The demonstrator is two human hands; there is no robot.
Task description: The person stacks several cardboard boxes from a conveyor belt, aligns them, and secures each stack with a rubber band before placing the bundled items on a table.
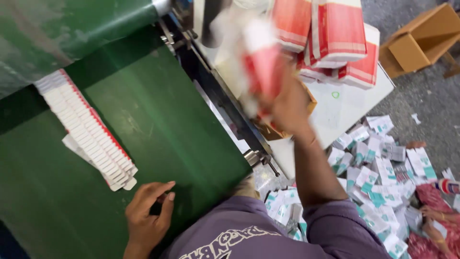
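Resting nearest on the green conveyor belt, left hand, fingers loosely curled, grasping nothing, just short of the overlapped row of flat white-and-red cartons lying slantwise across the belt. Lifted farther out over the white table, right hand, fingers clenched round a blurred bundle of red-and-white flat cartons. Beyond, leaning stacks of red-and-white cartons on that table. Off to the right, a floor heap of teal-and-white flattened boxes; farther still, a brown cardboard box.
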